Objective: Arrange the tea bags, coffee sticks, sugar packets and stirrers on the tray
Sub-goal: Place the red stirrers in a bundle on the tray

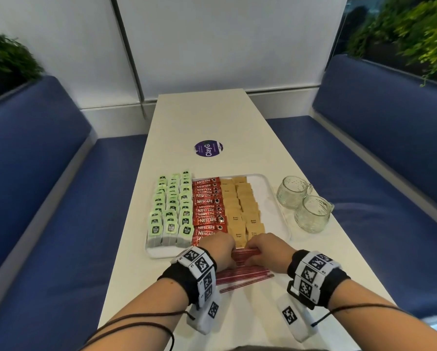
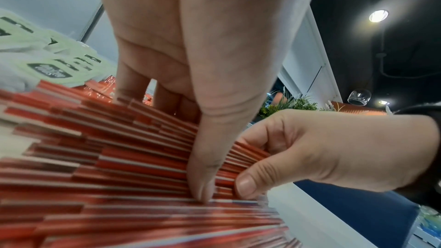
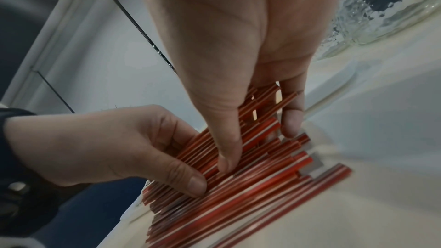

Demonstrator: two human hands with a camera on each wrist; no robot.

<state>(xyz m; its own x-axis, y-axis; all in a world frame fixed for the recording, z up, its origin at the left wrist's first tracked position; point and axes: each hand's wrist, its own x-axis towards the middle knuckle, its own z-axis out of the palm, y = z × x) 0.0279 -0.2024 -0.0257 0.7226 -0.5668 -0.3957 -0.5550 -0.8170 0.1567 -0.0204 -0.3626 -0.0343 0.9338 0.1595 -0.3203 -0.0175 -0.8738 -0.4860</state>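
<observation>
A white tray (image 1: 279,198) holds rows of green tea bags (image 1: 170,206), red Nescafe coffee sticks (image 1: 207,206) and brown sugar packets (image 1: 242,209). Red-and-white striped stirrers (image 1: 241,273) lie in a loose pile across the tray's near edge and the table in front of it. My left hand (image 1: 221,247) and right hand (image 1: 263,248) sit side by side on the pile. Each grips a bunch of stirrers (image 2: 107,167), thumb on the near side and fingers on the far side. In the right wrist view the right hand (image 3: 260,146) pinches the stirrers (image 3: 257,178) beside the left hand (image 3: 107,144).
Two clear glass cups (image 1: 303,201) stand on the white table (image 1: 212,117) just right of the tray. A round purple sticker (image 1: 208,148) lies beyond the tray. Blue bench seats (image 1: 60,224) flank the narrow table on both sides.
</observation>
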